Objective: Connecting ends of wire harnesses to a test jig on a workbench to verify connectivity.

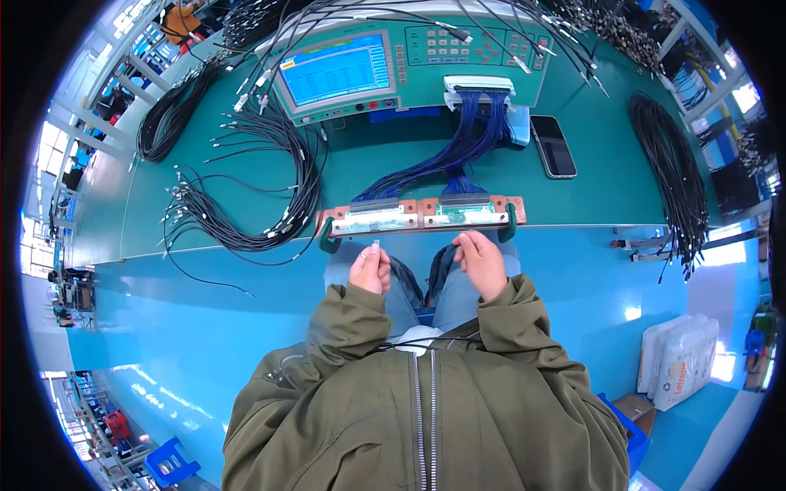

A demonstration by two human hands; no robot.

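Note:
My left hand [371, 271] is closed in a pinch, with a small white cable connector [376, 244] sticking up from its fingertips. My right hand [483, 263] is pinched too; what it holds, if anything, I cannot make out. Both hands are over my lap, just below a copper-coloured test fixture [422, 214] at the table's front edge. Green circuit boards sit on the fixture, and a green handle [508, 222] is at its right end. A thin black cable [422, 340] crosses in front of my jacket; its ends are hidden.
A green tester [479, 53] with a lit screen [336, 69] stands behind; blue wires [426, 168] join it to the fixture. A coil of black cables [286, 196] lies left, another bundle [671, 176] hangs over the right edge. A phone [554, 147] lies right of the wires.

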